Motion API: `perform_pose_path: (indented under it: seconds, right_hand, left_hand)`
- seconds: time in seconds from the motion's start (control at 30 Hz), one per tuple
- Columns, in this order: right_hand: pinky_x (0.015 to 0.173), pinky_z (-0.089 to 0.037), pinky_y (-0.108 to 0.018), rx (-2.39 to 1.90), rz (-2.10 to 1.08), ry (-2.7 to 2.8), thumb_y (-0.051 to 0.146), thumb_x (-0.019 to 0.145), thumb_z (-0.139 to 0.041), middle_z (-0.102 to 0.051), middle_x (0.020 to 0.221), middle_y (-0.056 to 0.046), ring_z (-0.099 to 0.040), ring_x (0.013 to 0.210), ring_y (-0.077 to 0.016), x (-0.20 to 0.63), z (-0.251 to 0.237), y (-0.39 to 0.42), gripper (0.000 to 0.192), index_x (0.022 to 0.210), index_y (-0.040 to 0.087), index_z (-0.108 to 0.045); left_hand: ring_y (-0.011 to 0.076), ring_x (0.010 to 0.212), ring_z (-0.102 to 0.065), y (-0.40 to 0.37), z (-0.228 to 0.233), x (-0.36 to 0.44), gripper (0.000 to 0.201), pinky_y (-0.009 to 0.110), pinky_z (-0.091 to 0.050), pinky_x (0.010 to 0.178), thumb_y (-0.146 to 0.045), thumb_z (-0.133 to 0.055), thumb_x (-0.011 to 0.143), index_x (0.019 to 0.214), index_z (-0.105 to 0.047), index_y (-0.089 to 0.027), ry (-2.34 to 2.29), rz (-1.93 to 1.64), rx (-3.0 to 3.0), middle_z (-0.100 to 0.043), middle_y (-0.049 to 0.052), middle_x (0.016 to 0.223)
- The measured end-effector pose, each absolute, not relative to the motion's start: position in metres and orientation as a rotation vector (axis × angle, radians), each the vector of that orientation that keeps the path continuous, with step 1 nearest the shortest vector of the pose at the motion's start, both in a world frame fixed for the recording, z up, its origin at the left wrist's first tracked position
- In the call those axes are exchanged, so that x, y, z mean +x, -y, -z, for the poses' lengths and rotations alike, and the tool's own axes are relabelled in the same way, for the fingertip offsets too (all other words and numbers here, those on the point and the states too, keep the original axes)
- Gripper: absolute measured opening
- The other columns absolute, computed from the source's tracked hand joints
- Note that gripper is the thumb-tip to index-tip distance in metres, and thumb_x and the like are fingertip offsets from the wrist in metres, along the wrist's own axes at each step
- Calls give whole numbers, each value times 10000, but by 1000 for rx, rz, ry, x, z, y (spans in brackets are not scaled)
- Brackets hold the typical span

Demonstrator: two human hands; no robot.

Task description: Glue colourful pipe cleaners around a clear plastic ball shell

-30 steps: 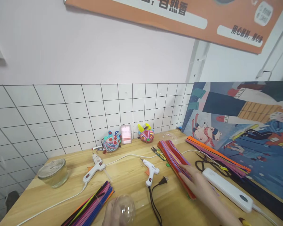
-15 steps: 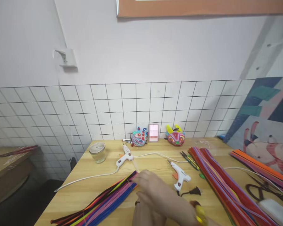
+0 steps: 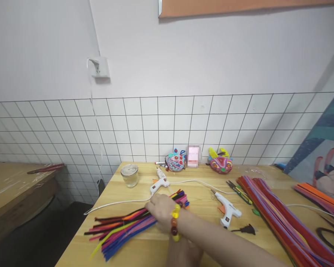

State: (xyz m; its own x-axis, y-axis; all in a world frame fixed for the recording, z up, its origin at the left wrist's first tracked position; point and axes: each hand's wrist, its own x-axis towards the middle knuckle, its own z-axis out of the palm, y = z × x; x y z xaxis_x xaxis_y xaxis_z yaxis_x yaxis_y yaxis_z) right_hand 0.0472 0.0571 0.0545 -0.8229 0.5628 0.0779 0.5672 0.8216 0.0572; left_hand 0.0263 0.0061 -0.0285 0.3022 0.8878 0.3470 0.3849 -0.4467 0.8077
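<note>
While the right hand (image 3: 161,213) grips the pipe-cleaner bundle (image 3: 133,226), none looks separated yet; the left hand (image 3: 183,254) sits mostly hidden, grip unclear.

Left: pipe cleaner bundle (image 3: 133,222) on surface (image 3: 200,189), jar (image 3: 129,175) behind it.
Centre: glue guns (image 3: 160,181).
Right: long pipe cleaners (image 3: 278,211).

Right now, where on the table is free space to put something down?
Bare wood lies between the jar and the white cable, and between the glue gun and the long stems. It is crowded around the right hand on the stem bundle.
</note>
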Motion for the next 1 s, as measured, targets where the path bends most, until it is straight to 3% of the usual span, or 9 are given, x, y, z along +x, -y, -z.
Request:
perform_pose_path:
  seconds: [0.07, 0.17, 0.23, 0.33, 0.43, 0.53, 0.67, 0.83, 1.0]
  right_hand:
    - [777, -471, -368, -999, 206, 2809, 162, 723, -584, -623, 1024, -116, -555, 942, -253, 78, -72, -58, 378, 1099, 142, -561]
    - [771, -464, -378, -1188, 349, 2607, 44, 743, -487, -614, 983, -113, -539, 904, -253, 137, -90, -50, 377, 1099, 137, -565]
    - [767, -470, -410, -1299, 450, 2486, 1, 735, -449, -606, 1002, -154, -538, 903, -274, 175, -93, -36, 354, 1046, 102, -584]
    - [821, -469, -499, -1375, 602, 2378, -46, 704, -419, -535, 1195, -273, -517, 1050, -353, 213, -83, -5, 391, 1050, 49, -574]
    - [727, -535, -456, -1332, 818, 2410, -41, 675, -438, -624, 1132, -235, -620, 927, -326, 221, -69, 28, 405, 1020, 110, -586]
    - [641, -563, -424, -1285, 917, 2461, -1, 658, -490, -709, 1012, -181, -676, 777, -302, 211, -59, 48, 444, 1061, 160, -583]
    - [627, -567, -407, -1222, 834, 2538, 92, 689, -555, -722, 1027, -162, -693, 755, -297, 198, -41, 51, 620, 1294, 190, -460]
    - [679, -559, -385, -1329, 561, 2500, 145, 688, -628, -675, 1138, -142, -683, 844, -298, 192, -7, 46, 749, 1380, 253, -361]
    - [717, -558, -358, -1640, 69, 2399, 79, 628, -581, -714, 1009, -102, -692, 816, -279, 187, -17, 43, 822, 1408, 220, -363]
  left_hand:
    - [254, 1102, -554, 6, 33, 28, 315, 435, -477, 897, -347, -582, 845, 1150, -585, -269, -1195, -1131, 1896, -563, 90, 1272]
    - [395, 1252, -433, 13, 37, 29, 669, 502, -345, 1033, -371, -732, 645, 1245, -546, -142, -1320, -1299, 1592, -525, 209, 1335]
    - [384, 1292, -399, 12, 37, 31, 748, 472, -302, 1072, -400, -743, 599, 1254, -533, -106, -1256, -1434, 1279, -502, 222, 1365]
    - [336, 1244, -480, 10, 31, 38, 618, 425, -342, 1060, -493, -730, 607, 1117, -622, -162, -946, -1490, 958, -611, 177, 1258]
    - [331, 1130, -577, 12, 22, 45, 492, 437, -394, 1023, -465, -812, 518, 916, -685, -204, -809, -1523, 796, -718, 135, 1046]
    - [313, 1019, -641, 17, 11, 46, 446, 462, -457, 960, -440, -816, 535, 897, -688, -212, -755, -1518, 659, -744, 100, 958]
    - [274, 939, -679, 19, -5, 37, 295, 439, -485, 929, -370, -779, 625, 857, -707, -204, -607, -1427, 436, -761, 51, 860]
    - [261, 922, -686, 16, -16, 28, 265, 371, -517, 857, -232, -807, 586, 833, -721, -190, -647, -1369, 372, -765, 48, 876]
    - [252, 742, -693, 12, -6, 31, 352, 382, -527, 741, -454, -738, 656, 850, -709, -162, -820, -1429, 584, -748, 84, 772]
